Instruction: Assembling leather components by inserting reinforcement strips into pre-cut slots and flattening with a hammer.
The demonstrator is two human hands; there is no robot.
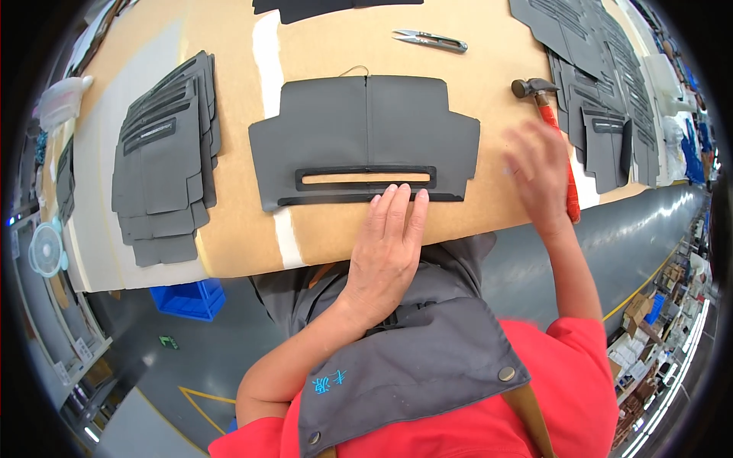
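Observation:
A dark grey leather-like panel [324, 122] lies flat in front of me, with a centre seam and a loose thread at its far edge. Near its front edge a long slot is framed by a black border [366, 169]. My left hand [385, 248] rests with outstretched fingers on the black strip along the panel's front edge, just below the slot. To the right of the panel, my right hand [538, 172] hovers with fingers apart and blurred by motion; no object shows in it. Beside and partly behind that hand lies a hammer [548, 114] with a red handle.
Thread snips [431, 40] lie toward the table's far side. Stacks of similar grey panels sit on the left [164, 156] and right [592, 84]. Another dark piece [336, 8] lies at the far edge. A blue crate [187, 299] stands on the floor below the table [229, 244].

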